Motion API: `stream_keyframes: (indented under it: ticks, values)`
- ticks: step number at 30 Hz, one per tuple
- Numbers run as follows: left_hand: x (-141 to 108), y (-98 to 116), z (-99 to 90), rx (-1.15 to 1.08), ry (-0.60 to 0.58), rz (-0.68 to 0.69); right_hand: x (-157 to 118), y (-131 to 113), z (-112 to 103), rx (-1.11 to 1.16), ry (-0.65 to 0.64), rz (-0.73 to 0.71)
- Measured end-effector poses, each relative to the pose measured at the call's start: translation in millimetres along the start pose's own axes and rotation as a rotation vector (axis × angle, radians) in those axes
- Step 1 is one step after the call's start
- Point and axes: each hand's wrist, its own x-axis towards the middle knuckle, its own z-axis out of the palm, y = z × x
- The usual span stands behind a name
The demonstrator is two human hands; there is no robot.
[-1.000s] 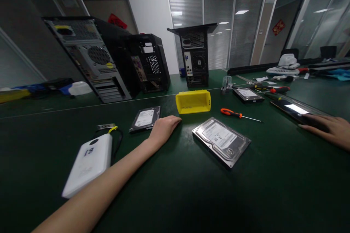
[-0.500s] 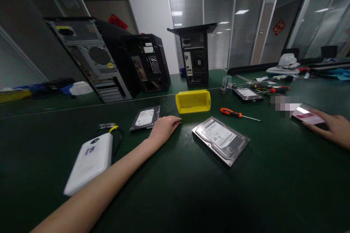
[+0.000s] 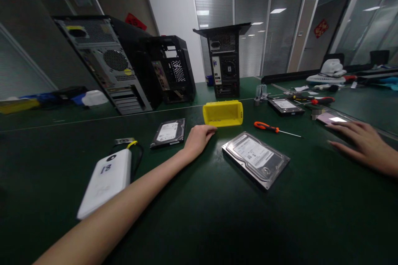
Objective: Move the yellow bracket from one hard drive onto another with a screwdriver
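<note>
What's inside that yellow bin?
A few small pieces lie low inside the yellow bin, too small to identify. Anything close behind its front wall is hidden.

On the table [image 3: 192, 215], the bin [image 3: 222, 122] has the left drive [image 3: 168, 132] to its left and the screwdriver [image 3: 266, 127] to its right. The near drive [image 3: 256, 159] lies before it, rightward; the tower [image 3: 224, 66] stands behind. The device [image 3: 107, 182] lies before the left drive, leftward. The far drive [image 3: 285, 106] is behind the screwdriver, the phone [image 3: 332, 119] right.
</note>
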Motion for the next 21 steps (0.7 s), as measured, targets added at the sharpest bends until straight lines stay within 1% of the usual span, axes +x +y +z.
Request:
stream_keyframes:
  ticks: [3,5,8,10,12,15,17,19,21]
  values:
    - [5,0,8.6,-0.115,0.027,-0.019,13,-43,-13,0.101,-0.014,-0.114]
    - [8,1,12.8,-0.203,0.035,-0.048,24,-67,-16,0.141,-0.032,-0.164]
    - [13,1,14.9,-0.296,0.025,-0.110,44,-100,-12,0.177,-0.048,-0.203]
    - [17,1,14.6,-0.322,0.002,-0.143,58,-119,-6,0.162,-0.044,-0.192]
    - [20,0,14.6,-0.334,-0.021,-0.149,72,-133,1,0.159,-0.047,-0.166]
    - [23,-1,15.7,-0.363,-0.025,-0.145,86,-146,9,0.169,-0.040,-0.180]
    - [27,0,16.4,-0.391,0.007,-0.167,89,-147,14,0.201,-0.053,-0.183]
    - [35,3,16.6,-0.423,0.084,-0.206,88,-145,17,0.240,-0.068,-0.173]
    - [45,6,16.9,-0.451,0.181,-0.210,86,-142,19,0.276,-0.075,-0.166]
